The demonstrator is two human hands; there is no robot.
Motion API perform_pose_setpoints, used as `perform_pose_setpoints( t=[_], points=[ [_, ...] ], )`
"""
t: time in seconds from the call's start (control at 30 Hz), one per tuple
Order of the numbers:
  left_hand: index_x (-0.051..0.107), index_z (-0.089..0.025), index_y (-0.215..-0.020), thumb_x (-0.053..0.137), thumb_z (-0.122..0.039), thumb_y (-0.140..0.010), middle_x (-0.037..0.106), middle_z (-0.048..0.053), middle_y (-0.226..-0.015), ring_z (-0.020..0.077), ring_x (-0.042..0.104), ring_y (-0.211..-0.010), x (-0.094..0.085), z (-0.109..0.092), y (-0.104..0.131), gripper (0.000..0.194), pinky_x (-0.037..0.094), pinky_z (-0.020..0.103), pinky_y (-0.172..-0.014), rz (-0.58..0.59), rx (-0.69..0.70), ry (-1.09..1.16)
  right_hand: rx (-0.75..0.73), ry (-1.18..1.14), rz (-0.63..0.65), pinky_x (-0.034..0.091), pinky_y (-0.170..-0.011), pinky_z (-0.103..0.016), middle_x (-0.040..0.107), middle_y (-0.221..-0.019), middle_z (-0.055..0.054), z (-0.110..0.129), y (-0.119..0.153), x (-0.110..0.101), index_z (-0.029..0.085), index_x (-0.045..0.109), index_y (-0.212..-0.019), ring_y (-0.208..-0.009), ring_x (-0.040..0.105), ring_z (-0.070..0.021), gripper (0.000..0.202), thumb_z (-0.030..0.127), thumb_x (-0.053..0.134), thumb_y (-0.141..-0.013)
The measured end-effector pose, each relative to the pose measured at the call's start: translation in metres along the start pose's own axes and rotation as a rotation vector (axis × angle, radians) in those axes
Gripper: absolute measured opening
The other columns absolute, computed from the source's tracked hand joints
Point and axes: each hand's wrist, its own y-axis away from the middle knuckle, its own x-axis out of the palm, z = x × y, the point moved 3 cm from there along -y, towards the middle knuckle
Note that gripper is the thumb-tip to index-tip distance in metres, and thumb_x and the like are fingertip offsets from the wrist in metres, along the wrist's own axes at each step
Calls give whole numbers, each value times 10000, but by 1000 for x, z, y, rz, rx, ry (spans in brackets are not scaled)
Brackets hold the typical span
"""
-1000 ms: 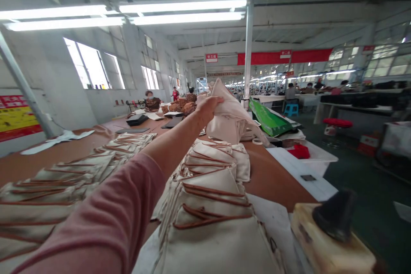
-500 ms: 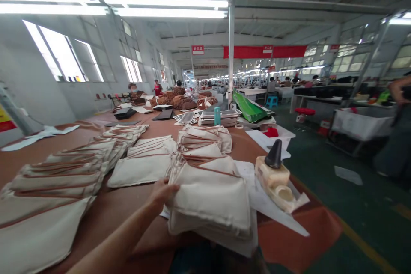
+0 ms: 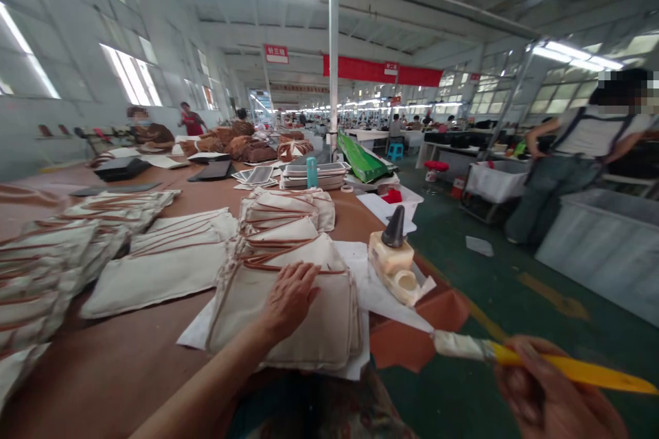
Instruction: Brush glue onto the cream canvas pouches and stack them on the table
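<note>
My left hand (image 3: 292,295) lies flat on top of a stack of cream fabric pouches (image 3: 241,315) with brown trim, its fingers resting near the trim. At the lower right, my right hand (image 3: 550,384) grips a brush (image 3: 507,354) by its yellow handle; the pale, coated bristles point left. White paper (image 3: 355,257) shows under the stack. Right of it stands a glue container (image 3: 391,255) with a black cone on top and an open round mouth in front. More cream pouches (image 3: 159,274) lie fanned out to the left.
Brown sheeting (image 3: 128,363) covers the table. Farther back are a turquoise bottle (image 3: 311,172), grey panels, a green bag (image 3: 363,159) and a white bin (image 3: 404,202). A person (image 3: 571,144) stands at the right beside a large grey bin (image 3: 602,247); others sit or stand farther off.
The view has turned right. My left hand has moved from the stack's left edge onto its top, and the stack sits straighter. My right hand has come into view with the brush.
</note>
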Motion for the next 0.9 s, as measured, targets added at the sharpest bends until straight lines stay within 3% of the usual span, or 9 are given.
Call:
perform_pose_setpoints(
  t=[0.07,0.13,0.27,0.47,0.6,0.67,0.8,0.9],
  points=[
    [569,-218,-1321,541,-256,-953,635,112,-1267,280,565,-1205,9,-4,-19,372,368,452,-1089,82,-16,-19,-34,50,66,313,-356,-218,473,-575,12,-4,-20,20,214,634,-868,-417,389,-124,388,552,804,-780],
    [646,-216,-1173,598,-276,-918,660,102,-1122,289,606,-1083,12,-4,-34,266,416,449,-999,119,-7,-16,-115,267,143,344,-374,-237,538,-617,-2,-13,-45,36,191,632,-940,-430,430,-142,452,631,694,-855],
    [657,-235,-1056,602,-250,-917,634,63,-1025,255,609,-980,7,-1,-41,150,458,365,-840,157,37,-18,-232,617,198,428,-461,-285,625,-668,-40,-39,-89,56,176,650,-953,-477,536,-189,510,678,575,-904],
    [662,-247,-1070,446,-203,-1018,655,56,-977,225,602,-950,3,9,-13,226,468,364,-845,59,155,-36,-313,842,215,465,-619,-333,663,-675,-70,-77,-125,75,196,682,-902,-634,648,-268,501,668,517,-897],
    [658,-225,-1051,418,-192,-1030,680,75,-1021,202,616,-941,-4,20,15,244,476,368,-881,-177,127,-18,-322,947,230,455,-612,-337,670,-673,-72,-96,-137,75,203,693,-935,-650,663,-284,484,643,494,-906],
    [660,-220,-1010,412,-194,-1029,685,77,-1010,195,623,-912,-5,22,26,250,488,359,-861,-235,118,-38,-321,979,252,447,-586,-328,673,-680,-62,-103,-141,74,210,692,-950,-641,663,-277,478,637,480,-921],
    [653,-231,-983,394,-153,-1016,680,58,-988,196,623,-875,2,16,34,273,509,352,-828,-103,184,-74,-332,1013,304,440,-573,-322,684,-708,-58,-113,-145,74,209,686,-960,-653,669,-272,469,630,481,-934],
    [628,-221,-1047,407,-103,-989,649,76,-1185,227,598,-1062,5,11,26,257,499,369,-937,-52,150,-68,-341,1019,320,454,-602,-327,686,-712,-65,-119,-147,76,196,684,-963,-682,677,-276,461,604,468,-940]
  ],
)
